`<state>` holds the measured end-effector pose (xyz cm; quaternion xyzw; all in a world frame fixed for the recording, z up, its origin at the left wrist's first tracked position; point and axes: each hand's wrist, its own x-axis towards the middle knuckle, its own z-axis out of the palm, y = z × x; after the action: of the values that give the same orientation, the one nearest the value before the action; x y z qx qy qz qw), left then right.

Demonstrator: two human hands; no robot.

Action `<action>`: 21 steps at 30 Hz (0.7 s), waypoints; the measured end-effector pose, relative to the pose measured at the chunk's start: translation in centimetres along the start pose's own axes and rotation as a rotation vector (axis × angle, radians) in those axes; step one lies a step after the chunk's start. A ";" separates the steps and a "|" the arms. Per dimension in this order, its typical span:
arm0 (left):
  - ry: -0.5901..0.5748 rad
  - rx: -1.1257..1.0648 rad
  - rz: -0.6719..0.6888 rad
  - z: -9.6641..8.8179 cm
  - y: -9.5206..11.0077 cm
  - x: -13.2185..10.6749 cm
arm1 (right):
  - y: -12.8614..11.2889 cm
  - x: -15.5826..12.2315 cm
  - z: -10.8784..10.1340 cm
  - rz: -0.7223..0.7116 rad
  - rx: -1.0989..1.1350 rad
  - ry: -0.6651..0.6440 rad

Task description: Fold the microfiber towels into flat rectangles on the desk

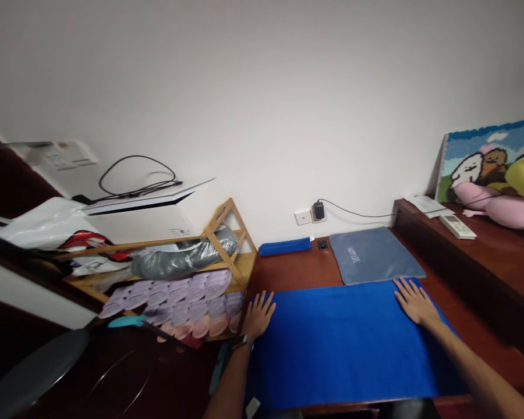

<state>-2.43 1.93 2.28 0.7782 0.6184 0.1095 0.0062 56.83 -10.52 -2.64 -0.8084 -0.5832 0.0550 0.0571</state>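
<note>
A blue cloth (pixel 344 343) lies spread flat on the dark wooden desk (pixel 297 270). My left hand (pixel 258 315) rests flat on its far left corner, fingers spread. My right hand (pixel 414 301) lies flat on the far right corner, fingers stretched out. Neither hand holds anything. Just beyond the blue cloth lies a grey cloth (pixel 375 255) with small lettering. A rolled blue cloth (pixel 284 247) sits against the wall.
A wooden rack (pixel 220 256) at the left holds bags and several purple and pink rounds. A charger (pixel 318 210) is plugged into the wall socket. The raised shelf at right carries a remote (pixel 457 226), papers, a pink plush toy (pixel 506 208) and a latch-hook picture (pixel 480 157).
</note>
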 end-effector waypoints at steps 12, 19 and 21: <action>0.110 0.060 -0.395 -4.3 -1.3 -20.1 | 0.3 -12.7 4.6 -0.172 0.057 0.318; 0.135 -0.040 -0.468 -3.8 -0.5 -24.2 | 0.7 -12.2 4.4 -0.158 0.016 0.201; 0.211 -0.047 -0.450 -3.7 -1.1 -24.3 | 1.1 -11.9 4.0 -0.154 0.032 0.207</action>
<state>-9.22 -21.66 1.76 0.6048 0.7706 0.2002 -0.0161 53.46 -22.04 -6.53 -0.7615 -0.6337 -0.0239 0.1341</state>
